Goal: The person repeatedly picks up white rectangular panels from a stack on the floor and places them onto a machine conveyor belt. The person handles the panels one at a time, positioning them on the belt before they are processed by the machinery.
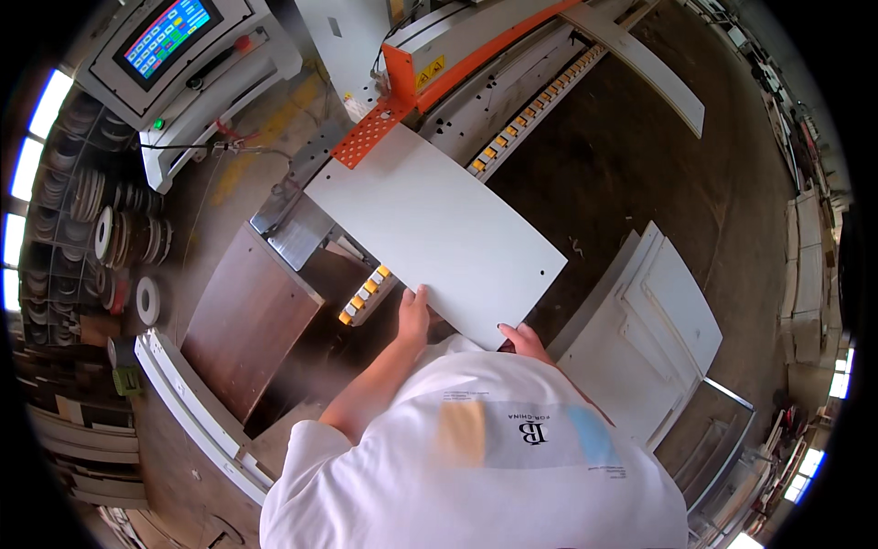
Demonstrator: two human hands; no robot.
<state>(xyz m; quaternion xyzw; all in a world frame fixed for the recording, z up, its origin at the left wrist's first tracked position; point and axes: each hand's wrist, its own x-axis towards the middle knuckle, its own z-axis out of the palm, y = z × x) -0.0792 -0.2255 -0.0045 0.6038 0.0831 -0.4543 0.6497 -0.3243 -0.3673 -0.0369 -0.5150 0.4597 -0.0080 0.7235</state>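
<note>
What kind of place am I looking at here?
Most likely a furniture or panel workshop. Both hands hold a white drilled panel at a long machine with an orange guard and a touchscreen console. More white panels are stacked nearby, and rolls of edge tape fill a rack.

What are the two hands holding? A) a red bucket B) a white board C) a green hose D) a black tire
B: the left hand and the right hand both grip the near edge of a flat white board lying on the machine.
</note>
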